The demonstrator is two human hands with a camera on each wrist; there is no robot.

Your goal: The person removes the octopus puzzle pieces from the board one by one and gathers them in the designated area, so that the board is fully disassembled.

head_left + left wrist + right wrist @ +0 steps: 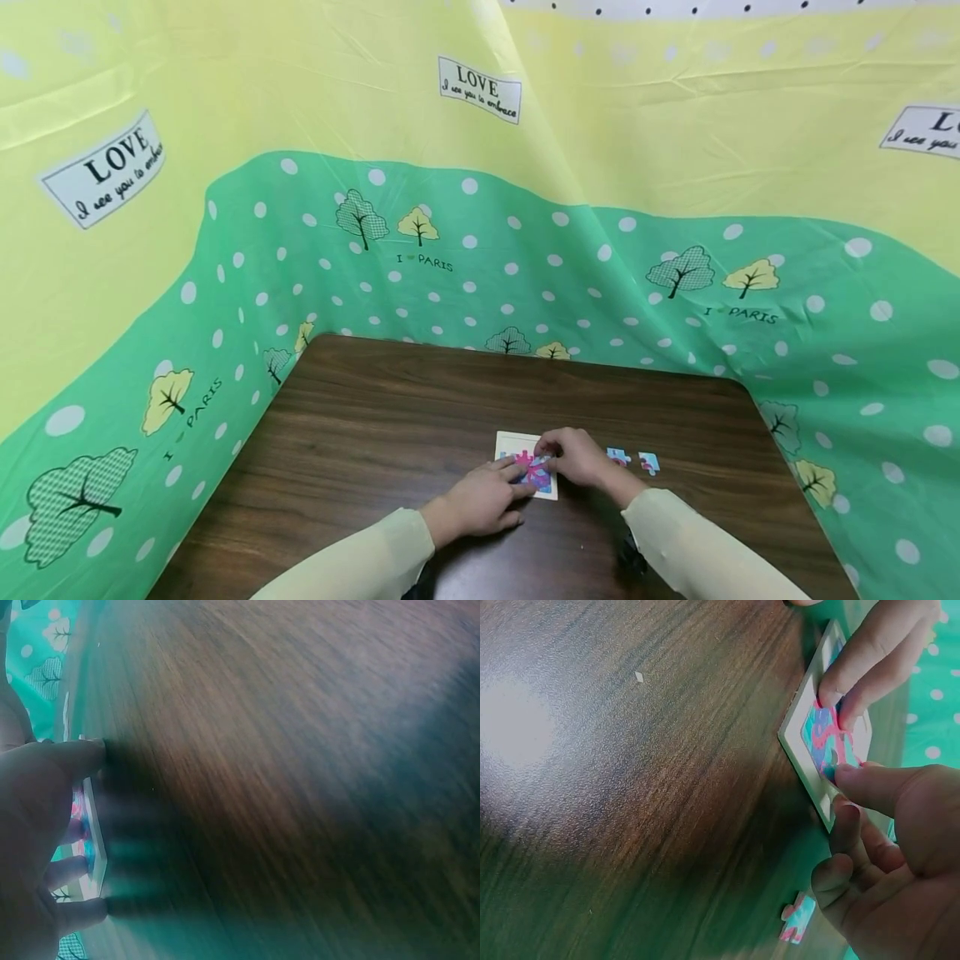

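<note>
Sleeves [356, 560], pale, one per arm, are nearest us, running up from the bottom edge to the hands.

L hand [483, 498]: we see fingers approx. straight & a bit spread, tips down on the puzzle [825, 733], thumb stuck out sideways, off the tray. R hand [577, 457]: thumb tip on the puzzle, just beside the L-hand fingertips, w/ other fingers curled in by the tray edge. We can't tell if thumb & finger pinch a pc. there, as the hand hides the spot.

Puzzle's right under both sets of fingertips: pink, purple & blue, set in the white tray [513, 437]. L-hand fingers cover part of the pic.; we can make out bare rim past the fingertips, far side, & some on the near side too.

Out to the R of the R-hand fingers we've 2 loose pcs. flat on the table [405, 408]: inner pc. [618, 457] near the hand, outer pc. [648, 463] a bit farther out, apart from it. Both light blue w/ some pink/red.

Table's dark brown wood, all round the hands, w/ a small pale fleck [639, 676] nearer us than the fingers. Farthest from the fingers, behind & both sides: curtain [465, 208], yellow over green, w/ dots, trees & "LOVE" labels.
</note>
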